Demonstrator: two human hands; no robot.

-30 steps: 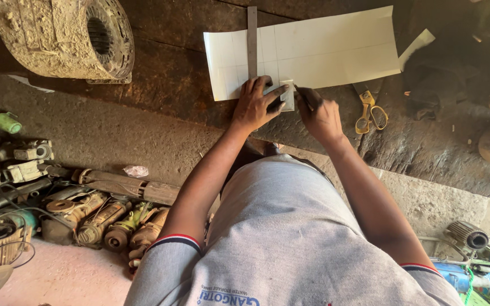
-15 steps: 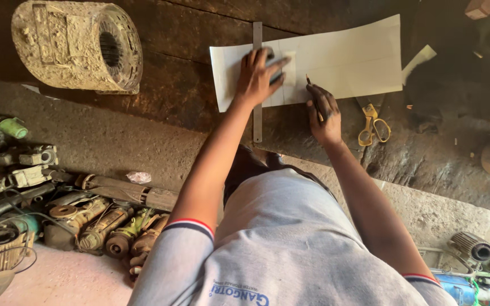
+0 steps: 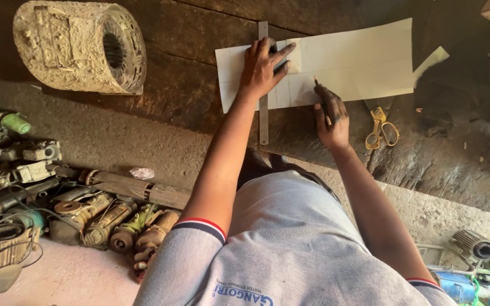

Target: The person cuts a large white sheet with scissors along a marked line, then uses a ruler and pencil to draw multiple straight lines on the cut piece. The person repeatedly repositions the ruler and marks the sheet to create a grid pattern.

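A pale sheet of paper (image 3: 347,62) lies flat on the dark wooden workbench (image 3: 188,96), near its front edge and toward the right side. Thin drawn lines cross the sheet. A long metal ruler (image 3: 263,122) lies across the left part of the sheet and sticks out past the sheet's near edge and a little past its far edge.

The left hand (image 3: 263,67) is spread flat on top of the ruler and the paper, fingers open, pressing them down. It is not wrapped around anything.

The right hand (image 3: 331,116) sits at the near edge of the sheet, just to the right of the ruler. Its fingers are closed around a thin pencil (image 3: 320,96), and the tip touches the paper.

Yellow-handled scissors (image 3: 381,127) lie on the bench just right of the right hand, close to the front edge. A big dusty round motor part (image 3: 80,46) stands at the left end of the bench, well apart from the paper.

Down on the floor (image 3: 75,277) to the left is a pile of old power tools (image 3: 58,204).
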